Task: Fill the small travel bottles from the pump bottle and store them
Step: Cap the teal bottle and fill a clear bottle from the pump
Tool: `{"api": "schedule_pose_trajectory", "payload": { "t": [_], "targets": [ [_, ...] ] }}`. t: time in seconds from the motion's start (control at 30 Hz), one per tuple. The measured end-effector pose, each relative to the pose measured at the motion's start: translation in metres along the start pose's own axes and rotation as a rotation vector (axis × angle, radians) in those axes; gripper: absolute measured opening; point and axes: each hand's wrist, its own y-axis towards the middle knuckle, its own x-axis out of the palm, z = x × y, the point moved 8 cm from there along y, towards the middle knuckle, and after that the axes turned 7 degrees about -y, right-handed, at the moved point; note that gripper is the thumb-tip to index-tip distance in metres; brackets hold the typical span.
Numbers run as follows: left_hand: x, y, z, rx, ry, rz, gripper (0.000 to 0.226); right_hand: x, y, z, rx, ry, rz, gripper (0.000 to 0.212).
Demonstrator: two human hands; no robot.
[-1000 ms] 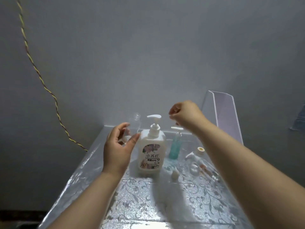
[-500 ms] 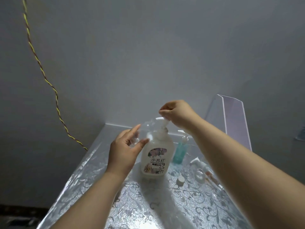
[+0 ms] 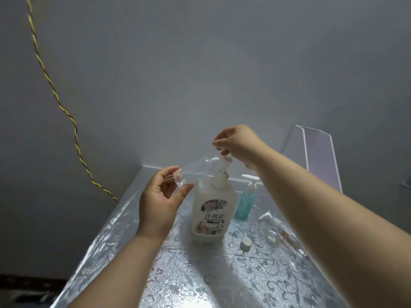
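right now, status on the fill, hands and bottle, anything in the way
Left hand pinching clear travel bottle, tilted, mouth by pump head. Right hand curled over it, grip unclear. White cap loose on table, nothing blocking.

The 1 view comes from a wide-angle camera worn on the person's head. It looks forward and down over a table (image 3: 200, 274) covered in silvery patterned film. The table's near end runs off the bottom of the frame, and its far edge meets a grey wall (image 3: 200, 74) that fills the upper half. Both forearms enter from the near side, large and close to the lens. The left hand (image 3: 160, 205), holding a clear travel bottle (image 3: 195, 168), and the right hand (image 3: 238, 143), at the pump bottle (image 3: 213, 210), sit mid-frame at arm's reach. A twisted yellow wire (image 3: 53, 90) hangs down the wall at far left.
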Motion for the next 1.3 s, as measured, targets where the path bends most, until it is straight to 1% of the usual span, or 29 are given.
{"api": "schedule_pose_trajectory", "payload": {
  "t": [0.07, 0.17, 0.23, 0.47, 0.53, 0.67, 0.77, 0.9, 0.97, 1.07, 1.2, 1.3],
  "targets": [
    [-0.002, 0.001, 0.0, -0.014, -0.069, 0.019, 0.044, -0.001, 0.008, -0.003, 0.02, -0.055, -0.012, 0.018],
    [-0.003, 0.001, 0.001, -0.027, -0.135, 0.037, 0.045, 0.019, 0.013, -0.004, 0.021, -0.222, -0.143, 0.027],
    [-0.002, 0.001, 0.002, -0.024, -0.151, 0.044, 0.045, 0.031, 0.014, 0.0, 0.033, -0.305, -0.187, 0.032],
    [-0.003, 0.002, 0.002, -0.02, -0.154, 0.068, 0.043, 0.038, 0.018, 0.012, 0.054, -0.32, -0.176, 0.032],
    [-0.004, 0.001, -0.001, -0.032, -0.158, 0.076, 0.042, 0.043, 0.016, 0.017, 0.093, -0.36, -0.202, 0.033],
    [-0.006, -0.001, -0.004, -0.053, -0.155, 0.076, 0.042, 0.048, 0.017, 0.019, 0.085, -0.466, -0.218, 0.031],
    [-0.006, -0.002, -0.005, -0.065, -0.149, 0.07, 0.041, 0.048, 0.017, 0.022, 0.125, -0.397, -0.197, 0.031],
    [-0.004, -0.003, -0.004, -0.07, -0.164, 0.064, 0.041, 0.039, 0.012, 0.017, 0.071, -0.241, -0.153, 0.035],
    [-0.002, -0.002, -0.003, -0.069, -0.174, 0.066, 0.041, 0.033, 0.013, 0.013, 0.061, -0.201, -0.142, 0.036],
    [-0.001, 0.001, -0.001, -0.064, -0.185, 0.066, 0.041, 0.018, 0.017, 0.009, 0.091, -0.118, -0.114, 0.033],
    [0.0, 0.002, -0.001, -0.059, -0.192, 0.067, 0.043, 0.017, 0.02, 0.008, 0.069, -0.217, -0.152, 0.039],
    [-0.001, 0.003, -0.002, -0.06, -0.193, 0.067, 0.042, 0.033, 0.02, 0.008, 0.029, -0.428, -0.198, 0.037]
  ]
}}
